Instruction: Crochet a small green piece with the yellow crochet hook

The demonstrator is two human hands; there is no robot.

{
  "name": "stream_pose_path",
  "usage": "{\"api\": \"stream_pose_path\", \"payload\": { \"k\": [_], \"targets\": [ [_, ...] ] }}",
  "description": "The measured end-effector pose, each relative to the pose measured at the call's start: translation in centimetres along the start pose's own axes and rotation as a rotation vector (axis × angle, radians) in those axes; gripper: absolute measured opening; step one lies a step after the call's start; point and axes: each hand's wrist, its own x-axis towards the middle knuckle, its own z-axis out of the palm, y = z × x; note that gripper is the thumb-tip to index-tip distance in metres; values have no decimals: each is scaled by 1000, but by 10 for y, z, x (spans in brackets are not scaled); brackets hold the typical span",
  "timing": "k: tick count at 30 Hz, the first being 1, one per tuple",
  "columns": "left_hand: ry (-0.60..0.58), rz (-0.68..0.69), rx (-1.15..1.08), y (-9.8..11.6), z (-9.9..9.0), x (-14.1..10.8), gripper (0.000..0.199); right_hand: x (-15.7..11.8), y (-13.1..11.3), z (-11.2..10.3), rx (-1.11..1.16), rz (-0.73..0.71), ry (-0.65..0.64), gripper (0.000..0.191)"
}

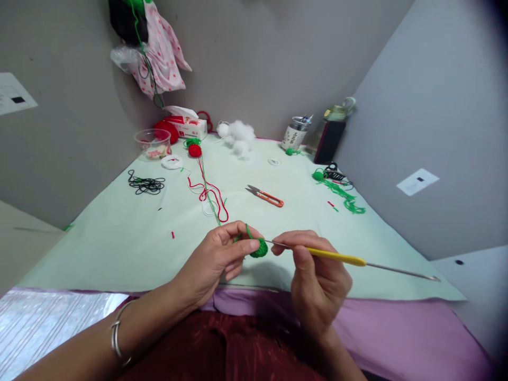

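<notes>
Between thumb and fingers, my left hand [226,251] pinches a small green crochet piece [260,248], close above the table's near edge. A strand of green yarn [212,203] runs from that hand back across the table. My right hand [319,275] grips a double-ended crochet hook by its yellow handle [337,256]. The hook's thin metal end reaches the green piece; whether it passes through a stitch is too small to tell. Its other metal end points out to the right.
Orange thread snips [270,198] lie beyond my hands. Black cord [146,184], a red yarn ball [194,151], a clear tub [153,144] and a tissue box [186,126] are at left. White stuffing [240,137], a pen tin [296,133], a phone [329,142] and green yarn [345,196] stand farther right.
</notes>
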Motion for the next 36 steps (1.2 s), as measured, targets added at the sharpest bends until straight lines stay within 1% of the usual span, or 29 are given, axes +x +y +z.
{"api": "stream_pose_path", "payload": {
  "k": [2,3,8,11,14,17,21,24,29,32,36],
  "targets": [
    [4,-2,11,0,-1,0,29,0,1,-1,14,8,-11,21],
    [-2,-8,14,0,-1,0,29,1,1,-1,47,37,-13,20],
    [-92,-66,-30,1,-2,0,21,7,6,-1,370,308,-16,19],
    [-122,-79,-67,2,-1,-1,19,10,7,0,488,378,-13,19],
    [-134,-72,-89,2,-1,-2,19,10,8,1,512,371,1,17],
    [-131,-61,-85,2,-1,-2,17,8,7,0,473,330,8,18],
    [-114,-31,-57,0,-2,-1,18,6,7,-2,396,267,-12,17],
    [-104,3,-23,-2,-3,0,19,3,7,-2,390,251,-27,17],
    [-133,4,1,-4,-4,0,24,0,9,2,364,223,-21,16],
    [-117,-1,-4,-3,-3,0,36,0,11,3,343,198,-25,17],
    [-102,-16,2,2,-3,-1,74,-1,11,4,307,175,-48,18]
  ]
}}
